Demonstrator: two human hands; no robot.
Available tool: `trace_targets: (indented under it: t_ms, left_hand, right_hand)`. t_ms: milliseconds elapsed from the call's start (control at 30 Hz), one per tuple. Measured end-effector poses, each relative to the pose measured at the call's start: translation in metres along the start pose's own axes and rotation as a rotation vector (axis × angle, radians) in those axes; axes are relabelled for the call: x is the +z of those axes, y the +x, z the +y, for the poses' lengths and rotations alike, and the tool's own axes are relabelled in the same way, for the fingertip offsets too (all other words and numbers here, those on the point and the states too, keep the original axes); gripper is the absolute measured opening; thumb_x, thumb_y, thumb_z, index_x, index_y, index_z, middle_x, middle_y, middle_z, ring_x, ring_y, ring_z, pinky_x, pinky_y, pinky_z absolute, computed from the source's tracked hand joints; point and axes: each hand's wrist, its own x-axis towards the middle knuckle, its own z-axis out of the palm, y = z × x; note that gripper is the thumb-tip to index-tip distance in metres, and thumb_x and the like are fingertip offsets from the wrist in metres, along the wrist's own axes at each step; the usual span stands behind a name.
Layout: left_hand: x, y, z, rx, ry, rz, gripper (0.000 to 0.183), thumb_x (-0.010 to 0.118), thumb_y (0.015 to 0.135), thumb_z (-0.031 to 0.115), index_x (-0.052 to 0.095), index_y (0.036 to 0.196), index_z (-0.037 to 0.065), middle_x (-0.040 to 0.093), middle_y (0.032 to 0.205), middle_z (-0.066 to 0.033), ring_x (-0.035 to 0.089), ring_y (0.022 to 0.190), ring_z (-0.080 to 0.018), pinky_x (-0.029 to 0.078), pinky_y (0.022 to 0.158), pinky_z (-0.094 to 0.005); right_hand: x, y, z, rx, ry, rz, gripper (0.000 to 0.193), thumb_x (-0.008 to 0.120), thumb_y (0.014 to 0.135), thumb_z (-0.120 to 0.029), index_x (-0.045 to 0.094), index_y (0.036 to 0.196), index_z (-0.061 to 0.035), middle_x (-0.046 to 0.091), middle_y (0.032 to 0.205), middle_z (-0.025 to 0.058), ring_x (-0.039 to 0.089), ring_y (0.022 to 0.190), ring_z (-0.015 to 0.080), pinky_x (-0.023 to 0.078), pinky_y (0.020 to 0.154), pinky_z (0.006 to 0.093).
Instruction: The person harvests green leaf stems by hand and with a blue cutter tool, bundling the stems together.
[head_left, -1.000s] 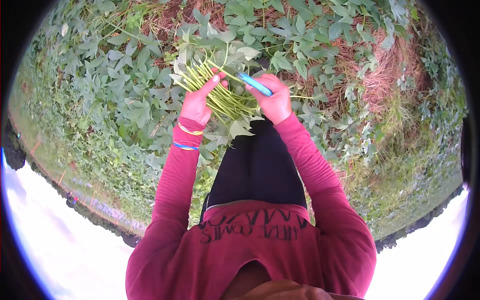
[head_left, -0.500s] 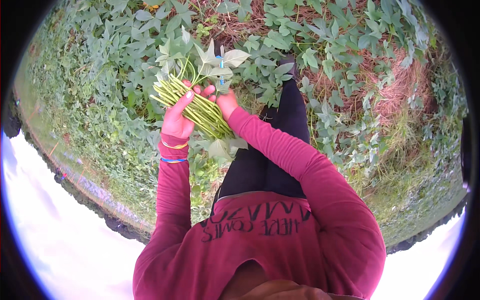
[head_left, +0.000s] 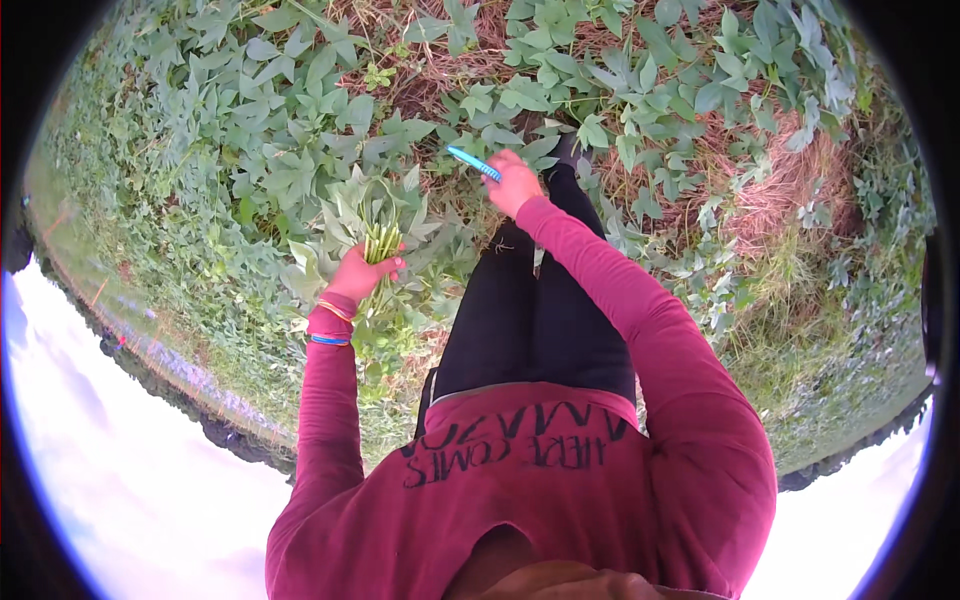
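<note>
My left hand [head_left: 362, 272] is closed round a bunch of green leafy stems [head_left: 378, 228], held upright over the plants at my left side. Bangles sit on that wrist. My right hand [head_left: 515, 183] reaches forward past my dark trouser legs and grips a small blue-handled knife [head_left: 473, 163], its blue end pointing up and left. The two hands are apart, the knife well clear of the bunch. Red long sleeves cover both forearms.
Low green leafy plants [head_left: 280, 130] cover the ground all around. Patches of dry reddish-brown grass [head_left: 770, 200] lie ahead and to the right. My dark-trousered legs [head_left: 530, 310] stand among the leaves. Bright sky fills the lower corners.
The hands were together on the bunch; now they have parted. My left hand has dropped lower left with the stems, and my right hand has moved right and forward with the knife.
</note>
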Motion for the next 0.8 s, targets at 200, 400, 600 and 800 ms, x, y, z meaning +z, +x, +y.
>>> trace_targets:
  t_ms: [200, 400, 600, 800]
  left_hand:
    - [0.061, 0.017, -0.003, -0.161, 0.303, -0.134, 0.030, 0.069, 0.087, 0.002, 0.063, 0.116, 0.000, 0.071, 0.093, -0.0063, 0.066, 0.072, -0.0135, 0.052, 0.071, -0.0282]
    - [0.116, 0.037, 0.061, -0.140, 0.360, -0.234, 0.027, 0.068, 0.088, 0.002, 0.063, 0.115, -0.002, 0.070, 0.090, -0.0074, 0.066, 0.074, -0.0148, 0.053, 0.072, -0.0294]
    - [0.079, 0.004, 0.076, -0.113, 0.214, 0.037, 0.026, 0.066, 0.089, 0.002, 0.062, 0.114, -0.002, 0.069, 0.091, -0.0103, 0.066, 0.071, -0.0167, 0.053, 0.070, -0.0313]
    - [0.087, -0.009, 0.144, -0.036, 0.251, 0.194, 0.026, 0.065, 0.086, 0.001, 0.063, 0.112, -0.001, 0.069, 0.086, -0.0090, 0.066, 0.069, -0.0166, 0.053, 0.065, -0.0296]
  right_hand:
    - [-0.108, 0.090, 0.109, -0.059, -0.677, 0.011, 0.025, 0.068, 0.075, -0.017, 0.077, 0.098, -0.0209, 0.046, 0.146, 0.0086, 0.043, 0.133, 0.0312, 0.037, 0.105, 0.0490]
    - [-0.195, 0.078, 0.296, 0.313, -1.134, -0.681, 0.024, 0.072, 0.074, -0.018, 0.075, 0.098, -0.0169, 0.056, 0.134, 0.0055, 0.048, 0.127, 0.0323, 0.043, 0.101, 0.0507]
    - [-0.213, -0.105, 0.349, 0.243, -0.967, -0.248, 0.020, 0.061, 0.081, -0.015, 0.073, 0.093, -0.0047, 0.071, 0.097, 0.0103, 0.063, 0.105, 0.0280, 0.040, 0.101, 0.0432]
    - [-0.212, -0.106, 0.274, 0.297, -0.803, -0.208, 0.019, 0.063, 0.081, -0.017, 0.073, 0.095, -0.0081, 0.070, 0.100, 0.0124, 0.065, 0.099, 0.0305, 0.045, 0.096, 0.0445]
